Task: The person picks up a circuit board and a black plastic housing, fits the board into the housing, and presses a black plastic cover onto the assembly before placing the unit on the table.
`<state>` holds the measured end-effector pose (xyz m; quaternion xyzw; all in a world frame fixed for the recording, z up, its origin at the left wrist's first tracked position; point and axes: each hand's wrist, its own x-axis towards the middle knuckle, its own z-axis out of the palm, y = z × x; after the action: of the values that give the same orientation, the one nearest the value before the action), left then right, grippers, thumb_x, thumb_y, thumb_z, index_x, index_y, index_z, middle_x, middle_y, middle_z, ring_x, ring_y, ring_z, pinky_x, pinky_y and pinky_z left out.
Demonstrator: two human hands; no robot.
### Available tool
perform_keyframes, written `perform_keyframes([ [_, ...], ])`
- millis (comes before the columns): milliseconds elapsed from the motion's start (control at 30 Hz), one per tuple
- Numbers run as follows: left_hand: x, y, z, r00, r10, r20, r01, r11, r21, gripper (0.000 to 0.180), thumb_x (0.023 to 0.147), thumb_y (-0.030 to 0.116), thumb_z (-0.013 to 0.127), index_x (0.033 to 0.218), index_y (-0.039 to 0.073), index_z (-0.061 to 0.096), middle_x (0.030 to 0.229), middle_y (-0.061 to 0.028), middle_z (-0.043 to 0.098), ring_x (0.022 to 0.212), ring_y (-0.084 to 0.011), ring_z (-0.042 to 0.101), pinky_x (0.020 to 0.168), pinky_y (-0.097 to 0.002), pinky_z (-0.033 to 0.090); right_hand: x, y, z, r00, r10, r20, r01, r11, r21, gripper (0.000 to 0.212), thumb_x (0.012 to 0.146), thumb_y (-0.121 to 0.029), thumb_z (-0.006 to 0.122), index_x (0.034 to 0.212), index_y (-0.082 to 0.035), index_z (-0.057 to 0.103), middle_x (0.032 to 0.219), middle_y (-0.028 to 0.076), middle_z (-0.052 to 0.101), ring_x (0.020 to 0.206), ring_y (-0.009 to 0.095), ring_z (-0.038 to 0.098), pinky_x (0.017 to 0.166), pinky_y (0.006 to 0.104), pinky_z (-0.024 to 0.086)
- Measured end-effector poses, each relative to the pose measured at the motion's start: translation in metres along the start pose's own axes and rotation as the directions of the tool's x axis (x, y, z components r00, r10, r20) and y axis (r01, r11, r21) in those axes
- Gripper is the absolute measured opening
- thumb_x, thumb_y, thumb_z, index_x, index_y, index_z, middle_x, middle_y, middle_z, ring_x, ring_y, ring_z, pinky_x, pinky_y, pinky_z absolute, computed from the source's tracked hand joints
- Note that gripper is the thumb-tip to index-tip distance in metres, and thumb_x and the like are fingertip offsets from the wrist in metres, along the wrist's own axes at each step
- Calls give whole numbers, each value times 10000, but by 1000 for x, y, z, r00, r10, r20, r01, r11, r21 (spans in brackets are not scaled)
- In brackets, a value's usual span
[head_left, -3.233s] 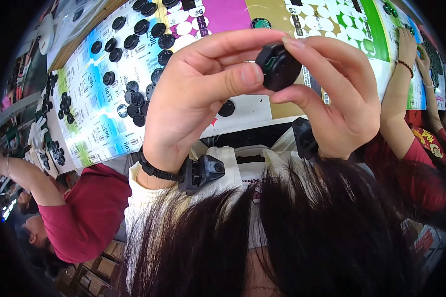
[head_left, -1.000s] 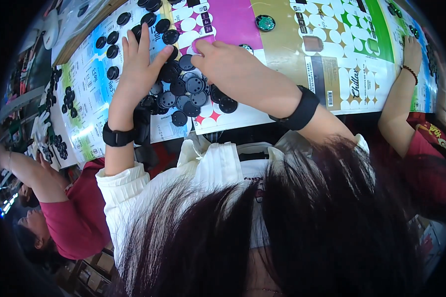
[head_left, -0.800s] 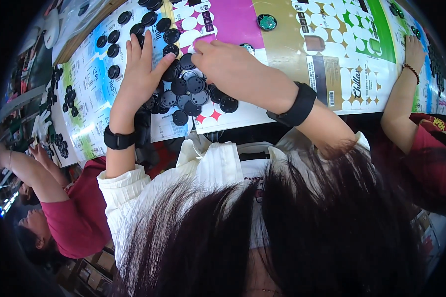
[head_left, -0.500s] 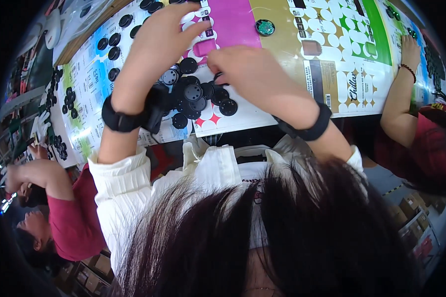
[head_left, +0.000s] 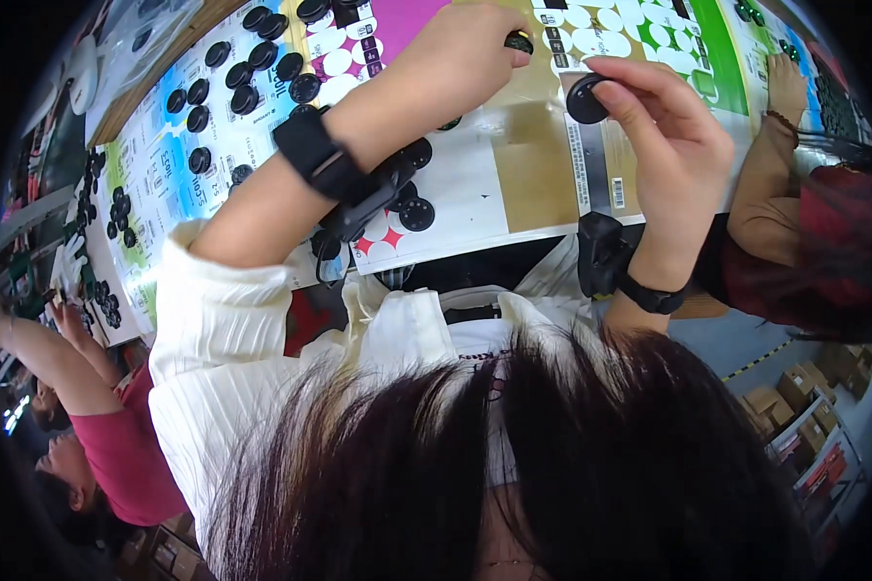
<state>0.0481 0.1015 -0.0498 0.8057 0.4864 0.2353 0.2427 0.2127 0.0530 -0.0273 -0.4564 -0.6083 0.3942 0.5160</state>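
My left hand (head_left: pixel 460 60) reaches forward across the board and pinches a small round black case with a green circuit board (head_left: pixel 520 43) at its fingertips. To its right, my right hand (head_left: pixel 676 126) is raised, holding a thin round black cover (head_left: pixel 585 101) upright between thumb and fingers. The cover and the case are apart. Under my left forearm lies a pile of similar black covers (head_left: pixel 417 214), mostly hidden by the arm and its black wristband.
Several black round pieces (head_left: pixel 245 100) stand in loose rows at the left. Colourful printed sheets (head_left: pixel 543 165) cover the tabletop. A wooden strip (head_left: pixel 155 73) edges the far left. A co-worker's arm (head_left: pixel 761 184) rests at the right; another person (head_left: pixel 116 455) sits at the left.
My left hand has moved right from above the sheets to the round case and grasped it. My right hand has left the pile, moving right and lifting a black cover.
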Motion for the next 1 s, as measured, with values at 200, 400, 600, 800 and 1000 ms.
perform_keyframes([
  [200, -12, 52, -50, 905, -281, 319, 371, 889, -270, 227, 719, 38, 555, 937, -15, 519, 741, -143, 549, 666, -222, 544, 611, -305, 440, -4, 0, 0, 996, 46, 80, -51, 997, 63, 166, 742, 59, 558, 907, 72, 567, 868, 92, 593, 780, 127, 564, 707, 209, 451],
  [400, -29, 68, -65, 800, -347, 489, 561, 723, -404, 267, 732, 1, 529, 996, -4, 492, 790, -121, 551, 683, -162, 545, 636, -256, 449, -8, -15, 2, 984, 108, 144, -117, 991, 58, 171, 724, 78, 567, 894, 78, 566, 871, 103, 590, 781, 137, 565, 709, 215, 450],
  [600, -61, 57, -40, 966, -215, 142, 239, 539, -807, 248, 792, 61, 539, 1021, -32, 513, 869, -114, 573, 746, -178, 568, 605, -256, 485, -9, -15, 5, 987, -62, 149, 62, 998, 3, 171, 700, 91, 580, 870, 80, 571, 857, 104, 587, 787, 148, 560, 704, 230, 449],
  [800, -72, 54, -28, 949, -310, 63, 234, 556, -798, 241, 771, -24, 537, 1005, -75, 509, 820, -88, 563, 691, -112, 543, 533, -202, 472, -11, -22, 16, 957, -195, 214, 228, 964, -140, 230, 652, 84, 609, 879, 54, 586, 835, 99, 586, 774, 155, 557, 685, 240, 442],
  [1000, -78, 63, -33, 926, -379, 7, 222, 530, -819, 275, 773, -11, 540, 1036, -77, 499, 848, -106, 571, 694, -125, 549, 556, -219, 481, -20, -25, 19, 930, -300, 212, 360, 860, -361, 342, 576, 22, 665, 911, 4, 600, 839, 90, 581, 762, 169, 556, 682, 236, 430],
])
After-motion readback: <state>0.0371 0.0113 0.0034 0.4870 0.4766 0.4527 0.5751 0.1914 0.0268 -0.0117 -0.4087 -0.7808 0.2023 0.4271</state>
